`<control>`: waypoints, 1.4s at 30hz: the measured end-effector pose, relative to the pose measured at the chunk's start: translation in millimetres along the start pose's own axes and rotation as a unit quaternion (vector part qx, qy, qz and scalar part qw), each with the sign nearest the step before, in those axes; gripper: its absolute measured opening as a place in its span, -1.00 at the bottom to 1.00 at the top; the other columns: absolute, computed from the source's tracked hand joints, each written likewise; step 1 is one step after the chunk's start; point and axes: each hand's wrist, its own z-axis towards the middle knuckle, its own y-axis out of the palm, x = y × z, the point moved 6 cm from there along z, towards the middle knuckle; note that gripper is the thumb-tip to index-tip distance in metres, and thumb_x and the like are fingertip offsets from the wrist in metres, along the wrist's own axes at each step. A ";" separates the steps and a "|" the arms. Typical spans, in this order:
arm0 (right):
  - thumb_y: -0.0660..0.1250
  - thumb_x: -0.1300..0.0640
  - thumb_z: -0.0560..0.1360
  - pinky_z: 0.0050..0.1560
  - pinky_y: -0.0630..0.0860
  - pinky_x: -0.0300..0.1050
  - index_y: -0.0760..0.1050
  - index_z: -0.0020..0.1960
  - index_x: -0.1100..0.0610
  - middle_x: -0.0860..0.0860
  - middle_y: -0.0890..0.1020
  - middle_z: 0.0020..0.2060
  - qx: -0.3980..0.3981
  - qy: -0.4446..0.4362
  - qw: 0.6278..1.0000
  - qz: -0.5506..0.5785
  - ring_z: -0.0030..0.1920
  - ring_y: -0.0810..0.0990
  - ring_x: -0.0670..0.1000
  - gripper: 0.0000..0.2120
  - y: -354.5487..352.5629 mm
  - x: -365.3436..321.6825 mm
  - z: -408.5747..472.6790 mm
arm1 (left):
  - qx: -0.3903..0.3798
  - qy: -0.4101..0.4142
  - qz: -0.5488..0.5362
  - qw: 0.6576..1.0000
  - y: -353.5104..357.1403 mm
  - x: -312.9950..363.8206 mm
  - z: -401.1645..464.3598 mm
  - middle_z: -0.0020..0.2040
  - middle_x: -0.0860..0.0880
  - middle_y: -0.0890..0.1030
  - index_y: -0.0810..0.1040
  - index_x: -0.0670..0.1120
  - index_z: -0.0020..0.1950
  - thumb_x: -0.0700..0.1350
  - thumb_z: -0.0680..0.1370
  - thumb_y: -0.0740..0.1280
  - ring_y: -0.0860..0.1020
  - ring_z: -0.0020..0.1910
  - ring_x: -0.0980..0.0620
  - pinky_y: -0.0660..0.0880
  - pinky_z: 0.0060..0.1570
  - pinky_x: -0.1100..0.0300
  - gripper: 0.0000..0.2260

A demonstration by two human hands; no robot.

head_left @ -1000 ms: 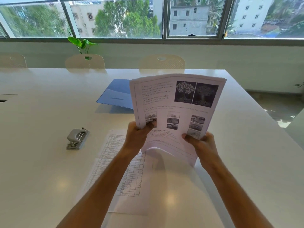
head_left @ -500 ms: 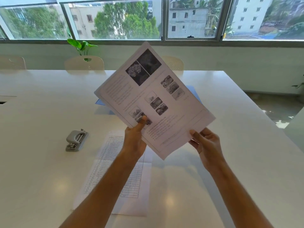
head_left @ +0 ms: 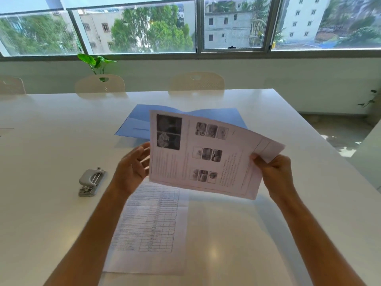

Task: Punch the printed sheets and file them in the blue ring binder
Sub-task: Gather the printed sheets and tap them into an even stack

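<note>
Sheets [head_left: 206, 155] now turned sideways, long axis left-right, right hand [head_left: 274, 172] gripping

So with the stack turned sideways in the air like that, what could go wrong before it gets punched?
Only the right hand pinches the printed sheets; the left hand is open beside their edge, so the stack may fan out or slip. The hole punch sits off to the left, so misaligned edges would likely give uneven holes.
</note>
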 end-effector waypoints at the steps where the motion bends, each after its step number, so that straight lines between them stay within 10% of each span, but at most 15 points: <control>1: 0.38 0.35 0.49 -0.32 0.55 -0.26 0.62 -0.24 0.03 -0.23 0.68 -0.38 -0.006 -0.005 1.000 -0.014 -0.36 0.61 -0.22 -0.75 1.7 -1.7 2.1 | -0.009 0.002 0.057 0.998 1.0 2.1 3.5 -0.04 -0.05 0.69 0.67 -0.04 0.01 -0.08 0.54 0.26 0.64 -0.05 -0.05 0.61 -0.15 0.06 -0.80; 15: 0.47 0.32 0.41 -0.21 0.66 -0.05 0.66 -0.15 0.00 -0.03 0.74 -0.17 -0.017 0.063 0.998 -0.008 -0.22 0.72 0.00 -0.79 2.0 18.0 -11.0 | 0.060 -0.020 0.184 0.981 21.5 -55.3 -2.7 -0.08 -0.05 0.72 0.71 0.07 -0.09 -0.13 0.40 0.49 0.68 -0.07 -0.02 0.61 -0.23 0.21 -0.87; 23: 0.48 0.34 0.39 -0.17 0.52 -0.29 0.53 0.20 0.08 -0.20 0.68 -0.26 0.054 -0.106 0.991 -0.055 -0.26 0.61 -0.17 -0.58 -23.3 -52.7 21.7 | 0.027 0.116 0.308 0.944 48.9 6.8 4.1 -0.19 0.14 0.71 0.66 0.06 -0.15 -0.20 0.51 0.39 0.67 -0.14 0.16 0.56 -0.26 0.36 -0.85; 31: 0.41 -0.16 0.35 -0.18 0.59 0.04 0.58 0.15 0.04 0.05 0.73 -0.10 -0.052 -0.332 0.821 -0.462 -0.19 0.69 0.16 -0.56 28.8 -127.4 6.2 | -0.030 0.161 0.364 0.917 77.3 29.7 3.1 -0.25 0.29 0.67 0.63 0.06 -0.07 -0.18 0.51 0.39 0.65 -0.16 0.24 0.53 -0.24 0.41 -0.87; 42: 0.39 0.16 0.48 -0.28 0.49 -0.02 0.62 -0.10 0.15 0.15 0.69 -0.30 -0.133 -0.296 0.813 -0.484 -0.33 0.58 0.25 -0.93 72.0 -124.7 10.3 | -0.055 0.127 0.400 0.906 59.5 37.8 4.6 -0.10 0.24 0.69 0.65 0.22 -0.03 -0.10 0.47 0.43 0.66 -0.04 0.15 0.60 -0.04 0.27 -0.80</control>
